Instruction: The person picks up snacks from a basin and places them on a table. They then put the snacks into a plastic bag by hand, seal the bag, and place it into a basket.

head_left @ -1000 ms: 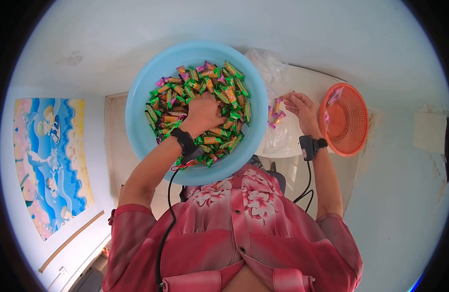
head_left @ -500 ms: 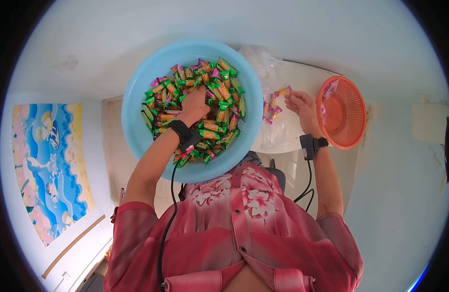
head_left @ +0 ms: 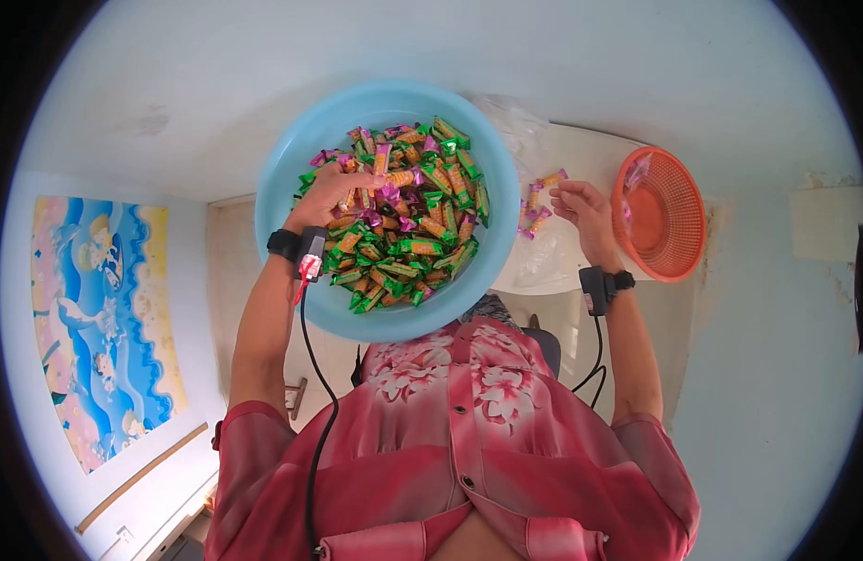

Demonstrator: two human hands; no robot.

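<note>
Since the candies are piled loose in the basin, only light pinching's advised; left hand grip can't be told, right hand fingers are loosely parted.

Left forearm raised forward, left hand bent inward at the wrist, fingers reaching rightward, right forearm extended roughly parallel, right hand angled inward, fingers loosely curled, grip slack.
</note>
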